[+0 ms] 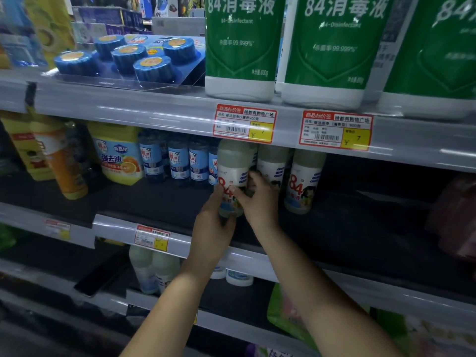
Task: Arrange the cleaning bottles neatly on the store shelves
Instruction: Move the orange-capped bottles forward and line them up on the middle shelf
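Note:
A white "84" disinfectant bottle (pixel 233 166) stands tilted at the front of the middle shelf (pixel 154 199). My left hand (pixel 212 222) grips its lower part from the left and below. My right hand (pixel 257 199) holds the same bottle from the right, thumb across its label. Behind my right hand stands a second white bottle (pixel 273 163), partly hidden. A third white bottle (pixel 304 181) stands upright further right. Both forearms reach up from the bottom of the view.
Blue-labelled bottles (pixel 177 158), a yellow tub (pixel 118 155) and an orange bottle (pixel 64 163) fill the middle shelf's left. Large green 84 bottles (pixel 239 47) and blue toilet blocks (pixel 128 57) sit on the top shelf. More white bottles (pixel 152 269) stand on the lower shelf.

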The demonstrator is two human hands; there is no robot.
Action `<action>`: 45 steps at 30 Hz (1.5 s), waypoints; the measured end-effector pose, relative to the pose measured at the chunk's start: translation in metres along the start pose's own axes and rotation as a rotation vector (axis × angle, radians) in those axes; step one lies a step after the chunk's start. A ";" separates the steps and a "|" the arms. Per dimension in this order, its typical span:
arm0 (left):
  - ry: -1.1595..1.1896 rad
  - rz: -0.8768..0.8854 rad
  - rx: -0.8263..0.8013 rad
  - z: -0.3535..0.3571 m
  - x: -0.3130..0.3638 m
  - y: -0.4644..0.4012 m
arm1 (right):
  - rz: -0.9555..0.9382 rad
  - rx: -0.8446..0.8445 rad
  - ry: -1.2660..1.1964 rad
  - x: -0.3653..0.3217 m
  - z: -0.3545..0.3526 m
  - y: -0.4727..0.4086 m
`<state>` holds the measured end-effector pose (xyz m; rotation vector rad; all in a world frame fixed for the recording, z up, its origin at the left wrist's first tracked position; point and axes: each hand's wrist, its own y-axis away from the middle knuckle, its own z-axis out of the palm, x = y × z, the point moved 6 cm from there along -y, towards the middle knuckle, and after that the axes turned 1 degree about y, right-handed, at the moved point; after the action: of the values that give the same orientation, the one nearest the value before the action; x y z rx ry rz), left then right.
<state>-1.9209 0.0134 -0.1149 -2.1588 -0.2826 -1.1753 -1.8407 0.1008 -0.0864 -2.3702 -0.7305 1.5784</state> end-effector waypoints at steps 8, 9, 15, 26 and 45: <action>0.004 0.002 -0.008 0.001 0.000 -0.001 | -0.025 0.072 0.045 0.000 -0.002 0.000; 0.003 0.000 -0.014 0.002 -0.001 -0.001 | -0.031 0.072 0.046 0.000 -0.002 0.000; 0.035 0.049 -0.007 -0.008 0.011 0.007 | 0.018 0.014 0.010 0.004 -0.002 0.006; -0.039 -0.013 0.232 -0.046 -0.010 0.038 | -0.387 0.033 0.060 -0.023 0.001 0.083; -0.080 -0.497 0.359 -0.061 -0.156 0.089 | -0.209 -0.546 0.254 0.056 0.124 0.156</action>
<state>-2.0092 -0.0753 -0.2577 -1.8673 -1.0303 -1.1846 -1.8907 -0.0172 -0.2488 -2.6657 -1.4377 1.0611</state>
